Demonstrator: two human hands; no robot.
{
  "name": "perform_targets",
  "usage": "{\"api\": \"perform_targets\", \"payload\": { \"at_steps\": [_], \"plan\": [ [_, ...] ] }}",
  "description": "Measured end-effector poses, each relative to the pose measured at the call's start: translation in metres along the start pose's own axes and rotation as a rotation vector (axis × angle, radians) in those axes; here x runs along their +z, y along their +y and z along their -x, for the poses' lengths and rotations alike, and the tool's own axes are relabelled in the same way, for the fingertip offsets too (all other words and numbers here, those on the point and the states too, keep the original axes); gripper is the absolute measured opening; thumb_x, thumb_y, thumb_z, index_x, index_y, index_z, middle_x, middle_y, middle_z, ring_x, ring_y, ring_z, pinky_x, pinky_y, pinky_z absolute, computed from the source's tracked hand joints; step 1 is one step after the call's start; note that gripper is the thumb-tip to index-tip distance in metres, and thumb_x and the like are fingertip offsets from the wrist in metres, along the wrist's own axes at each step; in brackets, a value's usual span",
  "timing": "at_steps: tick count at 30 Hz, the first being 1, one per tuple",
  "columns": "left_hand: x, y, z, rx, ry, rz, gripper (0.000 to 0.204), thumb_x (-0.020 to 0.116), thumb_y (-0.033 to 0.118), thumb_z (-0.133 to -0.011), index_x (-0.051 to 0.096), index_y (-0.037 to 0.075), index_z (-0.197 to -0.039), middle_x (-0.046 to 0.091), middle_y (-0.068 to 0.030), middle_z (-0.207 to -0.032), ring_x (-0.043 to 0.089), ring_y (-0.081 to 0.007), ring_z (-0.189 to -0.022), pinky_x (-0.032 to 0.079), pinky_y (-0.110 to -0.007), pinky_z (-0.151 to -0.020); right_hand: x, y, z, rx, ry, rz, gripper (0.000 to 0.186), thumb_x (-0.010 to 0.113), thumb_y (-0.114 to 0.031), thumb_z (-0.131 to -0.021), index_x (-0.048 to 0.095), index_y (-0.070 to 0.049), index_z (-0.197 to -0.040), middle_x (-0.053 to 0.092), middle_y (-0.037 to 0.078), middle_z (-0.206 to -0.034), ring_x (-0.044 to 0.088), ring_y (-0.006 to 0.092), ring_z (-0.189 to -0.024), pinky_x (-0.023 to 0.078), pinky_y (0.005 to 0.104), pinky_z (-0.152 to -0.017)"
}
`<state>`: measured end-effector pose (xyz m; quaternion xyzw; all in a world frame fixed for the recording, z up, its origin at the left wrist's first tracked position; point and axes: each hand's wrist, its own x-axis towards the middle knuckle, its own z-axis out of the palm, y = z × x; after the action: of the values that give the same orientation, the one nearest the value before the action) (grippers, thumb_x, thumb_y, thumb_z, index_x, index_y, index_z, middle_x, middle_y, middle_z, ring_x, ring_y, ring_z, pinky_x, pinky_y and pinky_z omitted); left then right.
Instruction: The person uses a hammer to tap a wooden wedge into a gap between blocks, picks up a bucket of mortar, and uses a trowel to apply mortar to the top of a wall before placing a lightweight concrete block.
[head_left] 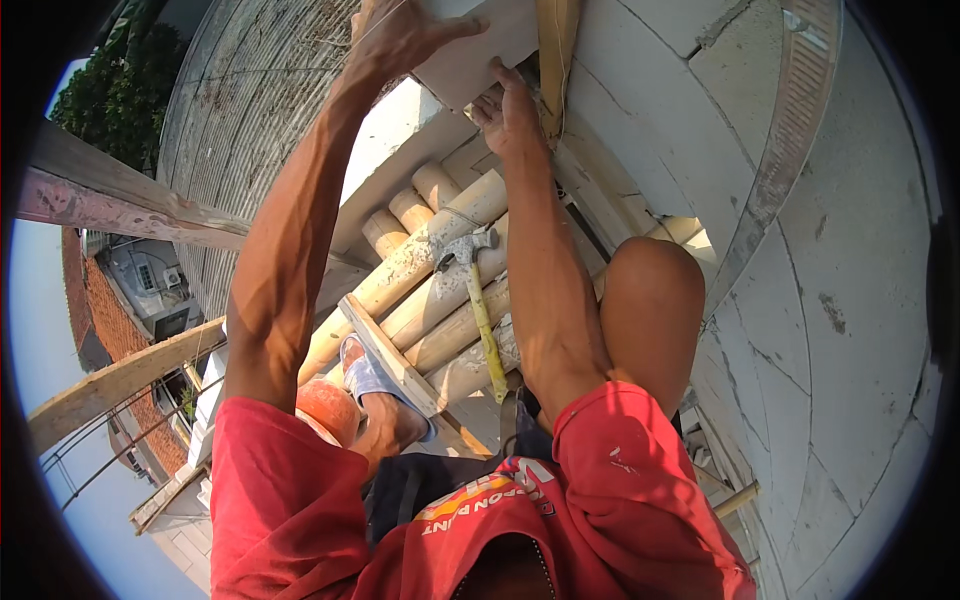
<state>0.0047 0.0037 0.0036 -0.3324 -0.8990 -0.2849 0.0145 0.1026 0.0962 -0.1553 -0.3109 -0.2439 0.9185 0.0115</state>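
A pale grey building block (482,52) is between my hands at the top of the view, partly cut off by the picture's edge. My left hand (398,36) grips its left side from above, the thumb stretched over its face. From below, my right hand (507,108) holds its lower edge, thumb on the face and fingers curled beneath. A claw hammer (482,315) with a yellow handle lies across bamboo poles (400,265) between my forearms, touched by neither hand.
On the right stands a pale block wall (650,110) with a ribbed strip (775,165), beside an upright timber (556,55). A wooden plank (385,350) crosses the poles near my sandalled foot (385,405) and an orange rounded object (328,408). Corrugated roofing (250,100) lies beyond, left.
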Motion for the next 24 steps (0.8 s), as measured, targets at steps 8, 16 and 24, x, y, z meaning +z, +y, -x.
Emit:
{"api": "perform_targets", "payload": {
  "at_steps": [8, 16, 24],
  "plan": [
    [0.008, 0.010, -0.011, -0.069, 0.086, -0.092, 0.096, 0.081, 0.053, -0.073, 0.048, 0.001, -0.146, 0.048, -0.0302, -0.142, 0.046, -0.0433, -0.132, 0.038, -0.050, -0.112, 0.005, -0.003, -0.026, -0.090, -0.059, -0.107, 0.074, 0.077, -0.045, -0.086, 0.046, -0.017, -0.146, 0.052, 0.011, -0.140, 0.048, 0.0264, -0.129, 0.034, 0.0397, -0.109],
    [0.010, 0.018, -0.004, -0.010, 0.005, -0.093, 0.093, 0.077, 0.054, -0.077, 0.047, 0.000, -0.146, 0.048, -0.0302, -0.139, 0.047, -0.0440, -0.130, 0.039, -0.051, -0.111, -0.016, -0.017, -0.040, -0.108, -0.112, -0.120, 0.071, 0.074, -0.038, -0.088, 0.043, -0.013, -0.147, 0.049, 0.013, -0.144, 0.049, 0.0275, -0.133, 0.039, 0.0442, -0.112],
    [0.058, -0.025, 0.012, 0.001, -0.013, -0.200, 0.084, 0.073, 0.049, -0.083, 0.046, -0.002, -0.145, 0.034, -0.0319, -0.150, 0.035, -0.0480, -0.138, 0.034, -0.052, -0.116, -0.029, 0.006, -0.051, -0.056, -0.050, -0.200, 0.069, 0.071, -0.036, -0.090, 0.042, -0.010, -0.146, 0.042, 0.019, -0.147, 0.045, 0.0335, -0.135, 0.040, 0.0474, -0.113]
  ]
}}
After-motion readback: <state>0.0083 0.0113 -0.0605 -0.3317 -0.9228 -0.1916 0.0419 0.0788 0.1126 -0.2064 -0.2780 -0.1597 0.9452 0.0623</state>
